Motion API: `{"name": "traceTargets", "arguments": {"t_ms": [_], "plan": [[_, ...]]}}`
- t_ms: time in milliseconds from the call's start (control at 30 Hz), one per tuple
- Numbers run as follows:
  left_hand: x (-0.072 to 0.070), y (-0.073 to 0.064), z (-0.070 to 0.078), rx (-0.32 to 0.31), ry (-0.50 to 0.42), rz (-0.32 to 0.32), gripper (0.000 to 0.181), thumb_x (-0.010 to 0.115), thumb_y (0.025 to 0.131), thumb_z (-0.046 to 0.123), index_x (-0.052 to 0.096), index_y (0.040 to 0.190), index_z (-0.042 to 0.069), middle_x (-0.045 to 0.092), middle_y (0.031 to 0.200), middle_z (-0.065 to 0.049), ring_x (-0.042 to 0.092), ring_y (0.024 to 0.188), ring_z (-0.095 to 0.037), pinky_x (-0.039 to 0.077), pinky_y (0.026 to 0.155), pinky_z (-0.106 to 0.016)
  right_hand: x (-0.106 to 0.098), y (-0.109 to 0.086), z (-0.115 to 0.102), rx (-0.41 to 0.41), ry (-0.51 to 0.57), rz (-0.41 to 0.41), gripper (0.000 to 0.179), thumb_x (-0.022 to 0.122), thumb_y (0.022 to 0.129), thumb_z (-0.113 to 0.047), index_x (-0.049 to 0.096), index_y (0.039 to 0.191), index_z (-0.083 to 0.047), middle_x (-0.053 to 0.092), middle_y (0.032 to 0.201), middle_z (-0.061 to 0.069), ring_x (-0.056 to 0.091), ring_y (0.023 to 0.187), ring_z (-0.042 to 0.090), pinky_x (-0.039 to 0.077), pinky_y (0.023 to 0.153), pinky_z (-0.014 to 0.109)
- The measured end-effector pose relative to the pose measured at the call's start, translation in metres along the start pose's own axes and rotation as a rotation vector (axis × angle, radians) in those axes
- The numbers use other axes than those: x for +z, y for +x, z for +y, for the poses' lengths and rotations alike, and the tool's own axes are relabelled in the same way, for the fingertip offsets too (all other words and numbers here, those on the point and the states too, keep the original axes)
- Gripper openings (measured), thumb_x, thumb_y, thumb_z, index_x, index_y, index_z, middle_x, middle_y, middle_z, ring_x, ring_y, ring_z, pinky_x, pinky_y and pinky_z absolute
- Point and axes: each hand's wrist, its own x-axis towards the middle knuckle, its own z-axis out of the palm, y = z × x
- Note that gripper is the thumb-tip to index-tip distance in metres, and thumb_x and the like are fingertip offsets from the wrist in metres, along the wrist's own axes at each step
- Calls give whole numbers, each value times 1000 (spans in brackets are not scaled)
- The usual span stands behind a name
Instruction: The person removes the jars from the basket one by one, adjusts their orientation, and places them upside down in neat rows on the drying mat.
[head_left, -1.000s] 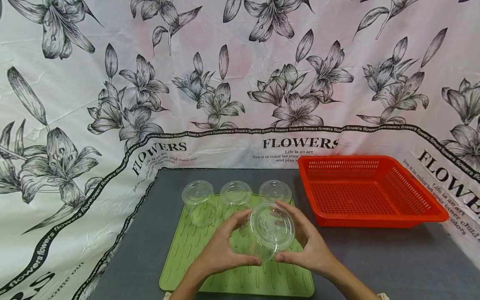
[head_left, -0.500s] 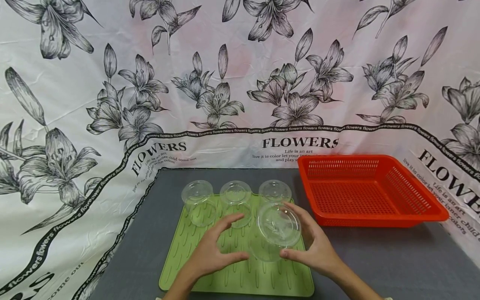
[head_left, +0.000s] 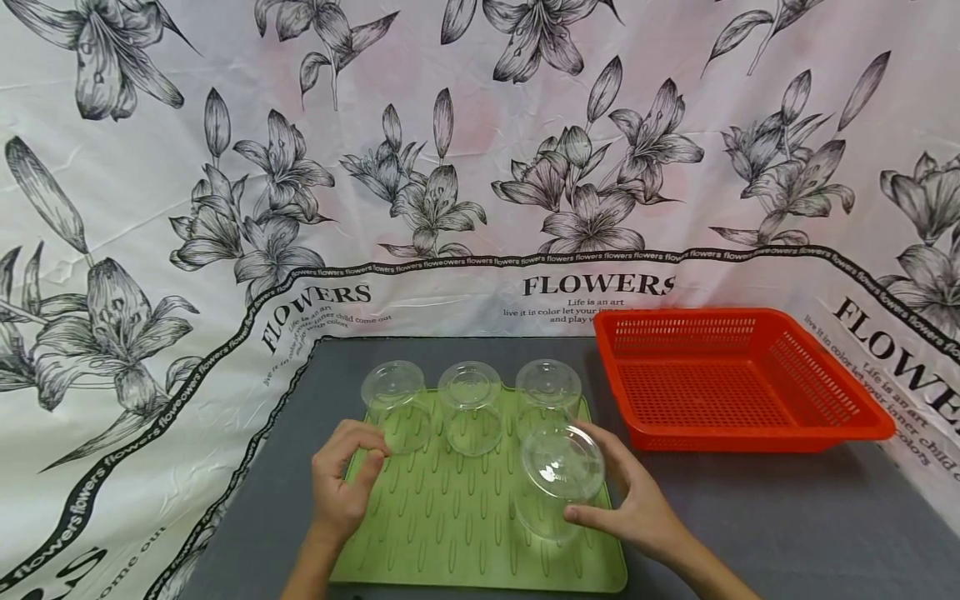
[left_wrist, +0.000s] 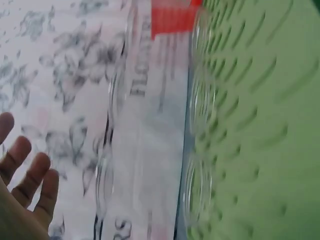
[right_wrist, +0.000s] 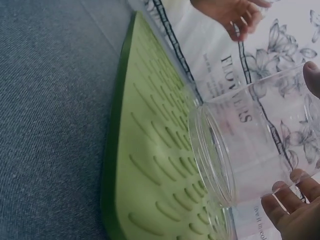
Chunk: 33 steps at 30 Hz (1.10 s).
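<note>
My right hand point(head_left: 637, 504) grips a clear plastic jar point(head_left: 561, 471), thumb on the near side and fingers round its right. The jar stands bottom-up over the right part of a green ridged mat point(head_left: 450, 533). In the right wrist view the ringed rim of this jar point(right_wrist: 215, 155) is down at the mat; I cannot tell whether it touches. Behind it, three similar clear jars stand in a row: left point(head_left: 393, 387), middle point(head_left: 470, 400) and right point(head_left: 549, 383). My left hand point(head_left: 341, 483) hovers empty near the mat's left edge, fingers loosely bent, nearest the left jar.
A red perforated plastic basket point(head_left: 720, 437) sits at the back right of the dark grey table point(head_left: 750, 517). White cloth point(head_left: 450, 308) with printed flowers hangs behind and along both sides.
My left hand has let go of the jar and moved left to the mat's edge. My right hand has brought the jar slightly right and nearer, down toward the mat.
</note>
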Motion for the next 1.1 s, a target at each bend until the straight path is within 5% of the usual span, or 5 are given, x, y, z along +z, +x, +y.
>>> {"name": "traceTargets", "arguments": {"t_ms": [133,367,567,767,1100], "plan": [[-19,-2,-10,-52,137,68,22,63,95,3,64,74,3,62,77,-9,58,81,-11,46,82,-19,0,-2,3,3,4,-2,99,88,74,-2,37,156,-21,46,153,14,54,130,2,47,102,17],[-41,-19,-15,-467,432,-9,18,66,95,6,57,79,8,61,89,-5,56,91,-10,42,85,-23,-2,-4,6,8,-26,5,97,89,74,-3,38,155,-22,50,147,18,59,121,5,54,93,25],[-51,-30,-23,-753,591,-288,31,55,105,34,63,109,4,61,131,-24,53,125,-45,41,99,-66,-2,-8,9,41,-143,24,100,92,72,-11,39,155,-27,51,150,11,62,114,6,52,92,30],[-57,-34,-33,-1011,698,-707,82,36,102,68,34,158,8,17,168,-27,4,151,-61,0,106,-89,1,-10,14,31,-191,33,101,94,70,-14,41,154,-27,55,149,7,61,113,6,50,93,31],[-52,-37,-40,-1111,666,-844,76,37,104,63,31,161,12,10,169,-25,-8,147,-66,-10,98,-92,4,-12,17,-4,-185,43,101,95,69,-15,42,154,-26,54,149,8,59,119,3,52,94,28]]}}
